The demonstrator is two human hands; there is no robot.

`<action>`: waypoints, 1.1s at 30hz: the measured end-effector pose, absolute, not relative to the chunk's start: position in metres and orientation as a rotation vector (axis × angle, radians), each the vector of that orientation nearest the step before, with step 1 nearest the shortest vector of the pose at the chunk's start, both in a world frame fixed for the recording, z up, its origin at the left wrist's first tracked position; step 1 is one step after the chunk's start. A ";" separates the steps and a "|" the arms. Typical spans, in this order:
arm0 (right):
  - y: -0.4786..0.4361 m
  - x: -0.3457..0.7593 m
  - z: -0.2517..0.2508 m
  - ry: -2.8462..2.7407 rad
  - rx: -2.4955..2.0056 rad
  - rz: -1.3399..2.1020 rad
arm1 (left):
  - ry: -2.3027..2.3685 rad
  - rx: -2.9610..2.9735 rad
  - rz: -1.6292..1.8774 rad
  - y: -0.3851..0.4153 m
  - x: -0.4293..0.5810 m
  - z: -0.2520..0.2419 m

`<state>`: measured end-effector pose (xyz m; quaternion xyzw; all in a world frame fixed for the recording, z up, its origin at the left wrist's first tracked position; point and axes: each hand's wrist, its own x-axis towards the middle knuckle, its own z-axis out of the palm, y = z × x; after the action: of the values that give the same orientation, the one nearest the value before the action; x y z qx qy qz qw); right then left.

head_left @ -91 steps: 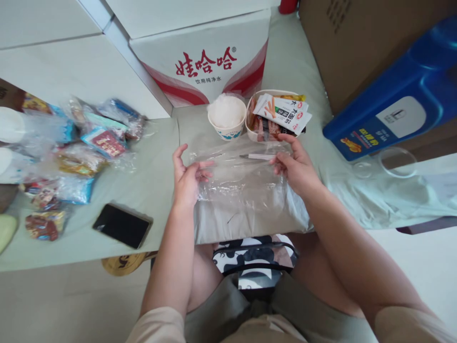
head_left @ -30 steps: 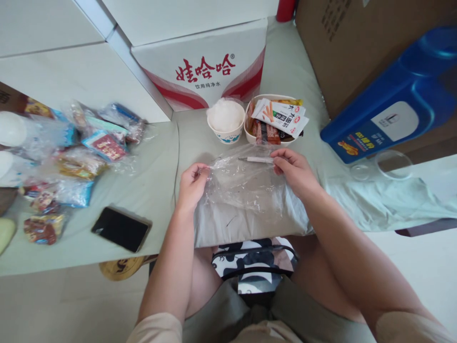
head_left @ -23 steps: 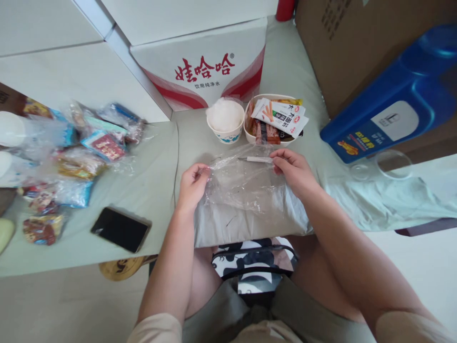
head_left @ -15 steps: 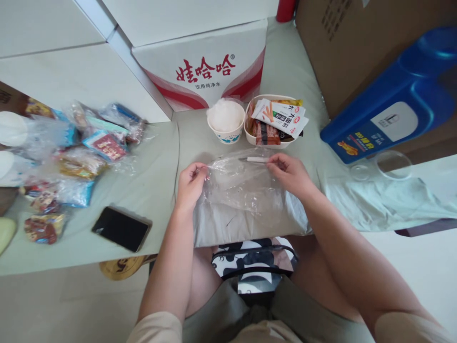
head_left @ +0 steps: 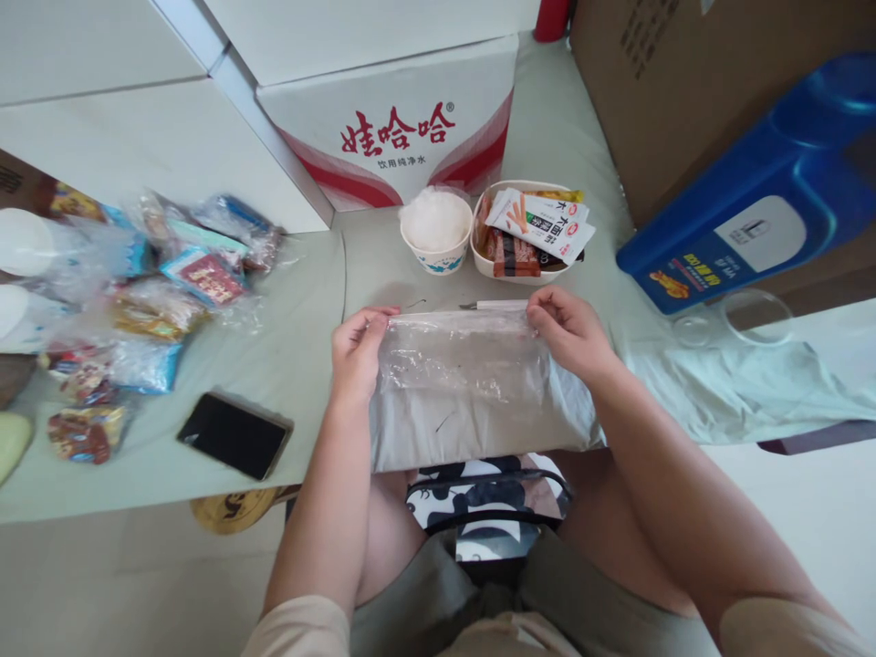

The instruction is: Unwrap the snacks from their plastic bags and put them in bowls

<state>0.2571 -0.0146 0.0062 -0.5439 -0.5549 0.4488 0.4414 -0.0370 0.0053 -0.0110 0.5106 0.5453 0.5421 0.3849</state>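
A clear plastic bag [head_left: 458, 360] is stretched flat between my two hands, its upper edge pulled straight. My left hand [head_left: 357, 351] pinches the bag's upper left corner. At the upper right corner my right hand [head_left: 567, 330] pinches it too. Just behind the bag's top edge lies a slim white utility knife [head_left: 503, 305] with its dark tip to the left; its right end meets my right fingertips. Behind it stand a paper cup [head_left: 438, 254] with white material in it and a white tub [head_left: 484, 262] of snack packets.
Left on the cloth-covered table [head_left: 307, 383] are a black phone [head_left: 234, 435] and a pile of wrapped snacks [head_left: 157, 297]. A big blue bottle [head_left: 753, 192] leans at right beside a clear lid [head_left: 757, 319]. A white and red carton [head_left: 403, 137] stands behind.
The bag's upper edge has been drawn down and pulled taut into a straight line. My hands have moved slightly apart, and the white knife now shows beyond the bag.
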 end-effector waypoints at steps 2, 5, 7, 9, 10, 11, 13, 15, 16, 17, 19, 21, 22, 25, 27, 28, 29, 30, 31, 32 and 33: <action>-0.015 0.262 0.009 -1.264 -1.293 1.463 | 1.373 1.141 1.379 0.004 -0.035 -0.006; -0.016 0.270 0.011 -1.289 -1.169 2.047 | 1.392 0.984 1.228 0.004 -0.033 0.002; -0.016 0.271 0.011 -1.328 -1.142 2.154 | 1.396 0.982 1.075 0.003 -0.032 0.006; -0.016 0.265 0.008 -1.266 -1.179 1.993 | 1.381 1.002 0.946 0.002 -0.029 0.008; -0.017 0.259 0.007 -1.214 -1.189 1.905 | 1.372 1.008 0.894 0.002 -0.028 0.008; -0.018 0.251 0.005 -1.174 -1.182 1.859 | 1.364 1.016 0.845 0.001 -0.026 0.008; -0.021 0.235 0.002 -1.179 -1.117 1.927 | 1.357 1.037 0.759 0.000 -0.022 0.006; -0.026 0.221 0.000 -1.322 -1.041 2.069 | 1.348 1.054 0.712 0.000 -0.020 0.005; -0.028 0.216 0.000 -1.438 -1.021 2.107 | 1.331 1.048 0.708 0.000 -0.021 0.005; -0.030 0.212 0.001 -1.555 -1.008 2.114 | 1.296 1.026 0.718 0.000 -0.023 0.006; -0.035 0.209 0.004 -1.690 -0.968 2.096 | 1.183 0.950 0.779 -0.002 -0.028 0.009; -0.038 0.209 0.008 -1.671 -0.866 2.124 | 1.087 0.878 0.893 -0.004 -0.032 0.015; -0.039 0.209 0.010 -1.630 -0.817 2.136 | 1.069 0.856 0.961 -0.005 -0.032 0.017; -0.040 0.207 0.011 -1.514 -0.837 2.001 | 1.059 0.822 1.047 -0.006 -0.023 0.022; -0.039 0.204 0.007 -1.425 -0.946 1.823 | 0.991 0.812 0.958 -0.006 -0.013 0.021; -0.037 0.202 0.005 -1.384 -0.991 1.755 | 0.944 0.818 0.891 -0.006 -0.008 0.019; -0.036 0.201 0.002 -1.353 -1.025 1.713 | 0.904 0.828 0.824 -0.005 -0.004 0.017; -0.035 0.199 0.000 -1.330 -1.051 1.691 | 0.880 0.837 0.769 -0.006 -0.001 0.014; -0.034 0.198 -0.001 -1.315 -1.071 1.685 | 0.876 0.843 0.726 -0.006 0.002 0.012; -0.033 0.197 -0.001 -1.305 -1.089 1.691 | 0.895 0.850 0.688 -0.006 0.003 0.010; -0.033 0.196 -0.001 -1.293 -1.104 1.706 | 0.934 0.857 0.659 -0.007 0.003 0.008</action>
<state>0.1963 -0.0328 -0.0014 -0.4278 -0.5012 0.6614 0.3583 0.0035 -0.0071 0.0085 0.3932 0.4284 0.3022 0.7554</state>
